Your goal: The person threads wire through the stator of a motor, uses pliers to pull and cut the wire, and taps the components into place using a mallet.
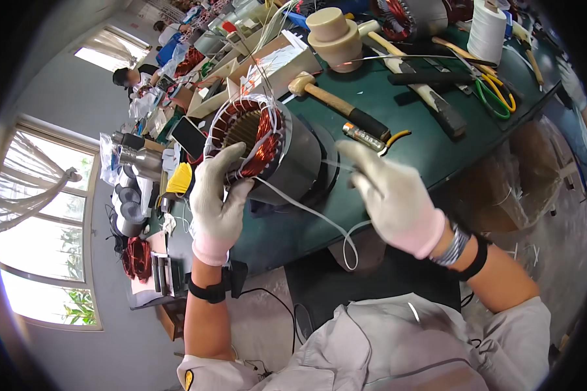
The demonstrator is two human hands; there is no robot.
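A motor stator [292, 156] with a grey cylindrical housing lies tilted on the green bench, its open end toward my left. Copper windings [265, 146] ring that end, bound with white lacing. My left hand [218, 195], in a white glove, grips the near rim of the windings, fingers at the bore and thumb lower down. From the rim a white cord [300, 203] runs right, hangs in a loop below the bench edge and passes behind my right hand [391, 199]. That gloved hand is slightly blurred; its fingers close on a thin pale strand of the cord.
Behind the stator lie a wooden-handled mallet [339, 104], a wrapped cylinder [364, 137] and a hammer [424, 91]. Green- and yellow-handled scissors [492, 98], a thread spool [487, 32] and a cream stepped block [334, 39] stand farther back. A phone [189, 139] lies left.
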